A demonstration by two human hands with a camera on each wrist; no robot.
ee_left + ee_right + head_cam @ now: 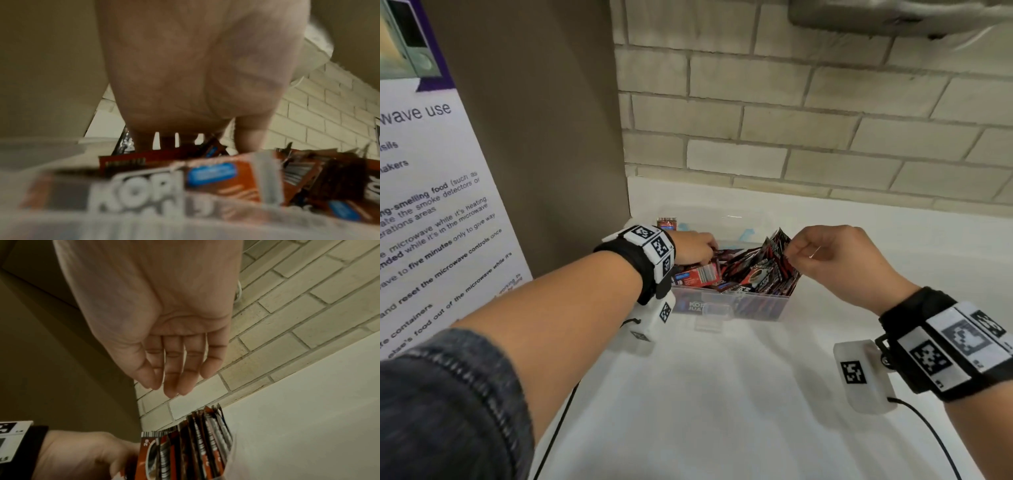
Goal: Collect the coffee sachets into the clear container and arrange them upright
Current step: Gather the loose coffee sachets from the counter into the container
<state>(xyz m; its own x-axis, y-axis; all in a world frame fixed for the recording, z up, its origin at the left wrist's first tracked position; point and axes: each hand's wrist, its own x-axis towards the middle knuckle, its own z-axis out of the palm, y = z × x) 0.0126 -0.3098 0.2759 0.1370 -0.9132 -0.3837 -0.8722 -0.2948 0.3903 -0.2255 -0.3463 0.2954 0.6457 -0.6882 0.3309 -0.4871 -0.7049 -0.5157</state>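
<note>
my left hand (693, 247) reaches down into the left side of the clear container (774, 308), fingers (144, 142) buried among the coffee sachets (760, 270); can't tell if it grips one, they're hidden. my right hand (835, 260) hovers at the right end, fingers loose and straight in the right wrist view, holding nothing, just above the upright sachet tops. left wrist view is blurred, only "kopi" readable through the wall. container sits on the white counter (722, 394) near the brick wall (791, 120); sachets on the right stand leaning, those on the left lie jumbled.
</note>
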